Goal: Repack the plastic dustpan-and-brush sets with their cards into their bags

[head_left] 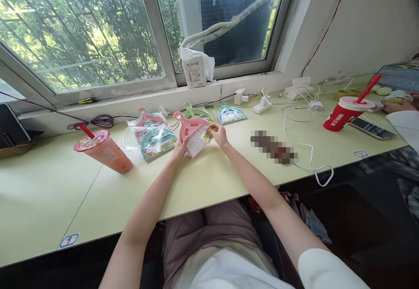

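Just right of the orange drink (109, 153), the left hand (179, 149) is clasping the pink dustpan's (191, 131) side; the right hand (220, 136) is apparently pinching its label (207, 137). Judging by looks, it is handling light and stiff, bristles (195, 143) flexing, the rim offering firmest grip.

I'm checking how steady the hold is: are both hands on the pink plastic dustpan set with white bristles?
Yes, the left hand and right hand each touch the set.
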Demonstrator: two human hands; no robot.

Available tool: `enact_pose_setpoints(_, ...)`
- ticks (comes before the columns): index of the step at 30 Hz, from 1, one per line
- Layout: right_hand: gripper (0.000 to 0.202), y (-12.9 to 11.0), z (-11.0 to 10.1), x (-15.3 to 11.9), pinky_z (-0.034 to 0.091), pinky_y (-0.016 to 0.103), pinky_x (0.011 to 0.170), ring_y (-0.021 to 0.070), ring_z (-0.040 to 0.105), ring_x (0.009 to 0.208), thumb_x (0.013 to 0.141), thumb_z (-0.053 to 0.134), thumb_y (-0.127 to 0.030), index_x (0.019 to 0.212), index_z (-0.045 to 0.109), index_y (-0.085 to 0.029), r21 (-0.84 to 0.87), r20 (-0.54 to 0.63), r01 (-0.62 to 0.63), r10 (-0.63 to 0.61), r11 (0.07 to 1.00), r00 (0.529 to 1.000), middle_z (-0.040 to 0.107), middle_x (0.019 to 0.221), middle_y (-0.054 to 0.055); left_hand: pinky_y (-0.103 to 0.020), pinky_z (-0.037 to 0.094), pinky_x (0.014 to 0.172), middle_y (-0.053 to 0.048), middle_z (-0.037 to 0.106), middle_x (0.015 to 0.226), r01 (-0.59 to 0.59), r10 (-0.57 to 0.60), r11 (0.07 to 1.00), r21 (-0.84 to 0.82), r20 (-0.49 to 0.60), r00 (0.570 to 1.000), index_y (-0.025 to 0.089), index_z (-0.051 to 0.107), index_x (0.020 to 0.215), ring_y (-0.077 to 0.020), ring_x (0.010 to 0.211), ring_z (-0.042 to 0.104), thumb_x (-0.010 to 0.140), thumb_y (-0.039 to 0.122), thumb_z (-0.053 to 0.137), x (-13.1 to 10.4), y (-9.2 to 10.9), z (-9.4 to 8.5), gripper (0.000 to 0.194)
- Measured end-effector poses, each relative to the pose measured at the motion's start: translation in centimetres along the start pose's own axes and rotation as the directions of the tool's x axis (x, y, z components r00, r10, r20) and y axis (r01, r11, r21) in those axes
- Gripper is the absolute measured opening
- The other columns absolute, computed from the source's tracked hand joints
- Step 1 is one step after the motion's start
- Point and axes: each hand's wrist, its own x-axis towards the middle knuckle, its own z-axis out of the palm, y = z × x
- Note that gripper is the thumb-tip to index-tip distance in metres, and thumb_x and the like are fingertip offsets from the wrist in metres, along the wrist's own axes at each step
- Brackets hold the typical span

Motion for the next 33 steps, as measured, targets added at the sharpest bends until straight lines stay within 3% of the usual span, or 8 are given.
enact_pose_setpoints(3,0.018,0.3,0.6,-0.7,0.046,0.030,0.070,0.0199,0.063,0.084,0.081,0.061,-0.040,0.084,0.062,-0.022,-0.313,-0.144,0.065,-0.115,0.947,0.983,0.069,0.088,0.003,-0.046,0.053,0.090,-0.014,0.061,0.126,0.027,-0.023,0.999,-0.030,0.120,0.992,0.021,0.045,0.136,-0.0316,0.111,0.061,0.077,0.055,0.065,-0.7,0.5,1.2,0.071)
enact_pose_setpoints(6,0.015,-0.1,0.6,-1.3,0.045,0.031,0.070,0.0212,0.063,0.086,0.087,0.055,-0.037,0.089,0.062,-0.024,-0.504,-0.136,0.110,-0.204,0.857,0.969,0.070,0.094,0.004,-0.048,0.052,0.092,-0.015,0.060,0.127,0.007,-0.004,1.000,-0.017,0.138,0.990,0.020,0.045,0.136,-0.0319,0.113,0.060,0.074,0.049,0.071,-0.9,0.4,1.6,0.073)
enact_pose_setpoints(15,0.016,-0.4,1.2,-1.8,0.043,0.030,0.071,0.0214,0.061,0.086,0.089,0.052,-0.038,0.092,0.060,-0.024,-0.568,-0.118,0.046,-0.136,0.822,0.984,0.068,0.095,0.004,-0.049,0.049,0.097,-0.013,0.062,0.123,-0.032,0.032,0.999,0.019,-0.019,0.999,0.019,0.048,0.131,-0.0324,0.115,0.058,0.061,0.032,0.081,0.0,-0.5,0.4,0.078)
enact_pose_setpoints(23,0.038,-0.8,1.1,-1.8,0.044,0.036,0.095,0.0231,0.051,0.114,0.083,0.058,-0.042,0.115,0.049,-0.023,-0.387,-0.178,0.041,-0.118,0.921,0.977,0.051,0.125,0.012,-0.045,0.050,0.093,-0.012,0.063,0.120,-0.003,0.002,1.000,-0.009,-0.145,0.989,0.018,0.050,0.124,-0.0301,0.110,0.061,0.062,0.033,0.079,-0.1,-0.2,0.1,0.070)
enact_pose_setpoints(26,0.058,-0.2,1.8,-1.6,0.045,0.036,0.098,0.0219,0.050,0.120,0.075,0.069,-0.031,0.125,0.040,-0.023,-0.119,-0.211,-0.068,0.042,0.991,0.977,0.041,0.139,0.013,-0.045,0.049,0.095,-0.011,0.064,0.120,-0.034,0.034,0.999,0.000,-0.180,0.983,0.018,0.050,0.124,-0.0294,0.112,0.060,0.062,0.033,0.079,0.1,0.0,-0.3,0.069)
enact_pose_setpoints(29,0.051,0.4,2.6,-1.6,0.052,0.036,0.092,0.0189,0.061,0.109,0.075,0.068,-0.025,0.120,0.043,-0.024,0.244,0.068,-0.282,0.274,0.928,0.959,0.055,0.129,0.010,-0.043,0.048,0.097,-0.011,0.062,0.122,-0.066,0.066,0.998,0.005,-0.188,0.980,0.019,0.049,0.126,-0.0286,0.115,0.058,0.065,0.034,0.077,0.2,0.3,-0.6,0.069)
enact_pose_setpoints(31,0.037,0.6,3.1,-1.7,0.055,0.036,0.089,0.0178,0.066,0.098,0.076,0.068,-0.023,0.108,0.050,-0.022,0.367,0.272,-0.387,0.300,0.846,0.914,0.066,0.111,0.006,-0.042,0.047,0.098,-0.011,0.062,0.123,-0.070,0.072,0.997,0.017,-0.186,0.980,0.019,0.049,0.127,-0.0283,0.116,0.057,0.066,0.034,0.076,0.1,0.6,-0.8,0.068)
enact_pose_setpoints(33,0.030,0.6,3.3,-1.8,0.056,0.035,0.088,0.0174,0.069,0.090,0.073,0.072,-0.021,0.098,0.054,-0.020,0.414,0.350,-0.433,0.299,0.801,0.888,0.071,0.097,0.004,-0.041,0.047,0.097,-0.011,0.062,0.121,-0.067,0.074,0.997,0.047,-0.179,0.981,0.019,0.050,0.127,-0.0281,0.115,0.057,0.067,0.035,0.076,0.0,1.0,-0.8,0.067)
